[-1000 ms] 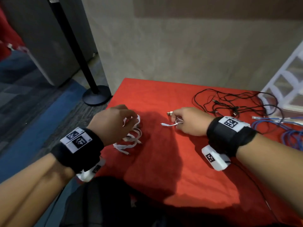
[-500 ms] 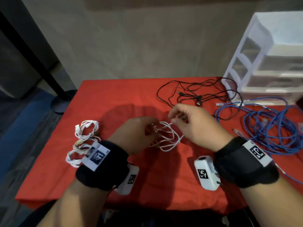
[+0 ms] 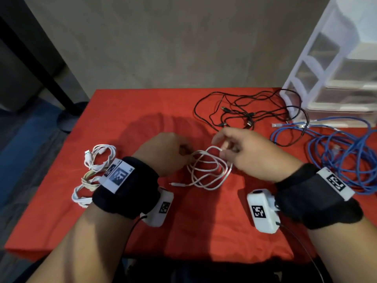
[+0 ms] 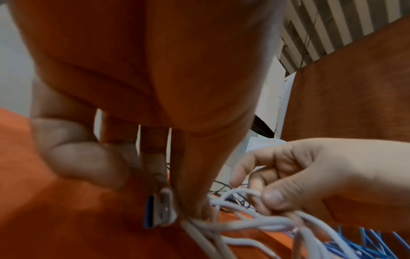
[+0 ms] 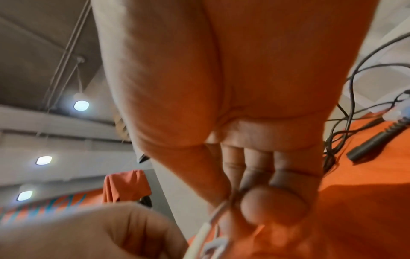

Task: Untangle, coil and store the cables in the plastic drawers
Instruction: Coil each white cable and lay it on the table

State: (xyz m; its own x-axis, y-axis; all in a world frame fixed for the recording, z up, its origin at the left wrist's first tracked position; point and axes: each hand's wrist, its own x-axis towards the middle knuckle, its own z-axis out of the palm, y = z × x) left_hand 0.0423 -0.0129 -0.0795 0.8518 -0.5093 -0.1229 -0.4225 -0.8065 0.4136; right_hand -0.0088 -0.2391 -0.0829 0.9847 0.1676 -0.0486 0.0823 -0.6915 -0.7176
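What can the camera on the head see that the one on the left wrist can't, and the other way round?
Only the head view shows the coiled white cables by the left wrist, the tangled black cables and the plastic drawers. Only the left wrist view shows a blue-tipped USB plug under the left hand's fingers. Both show the white cable held between the left hand and right hand, the blue cable and the red tablecloth.

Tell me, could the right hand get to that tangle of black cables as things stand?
Probably yes, but not freely. The black cables lie just beyond the right hand on the red cloth, nothing between them. But that hand is pinching a loop of the white cable, so it would likely need to let go first.
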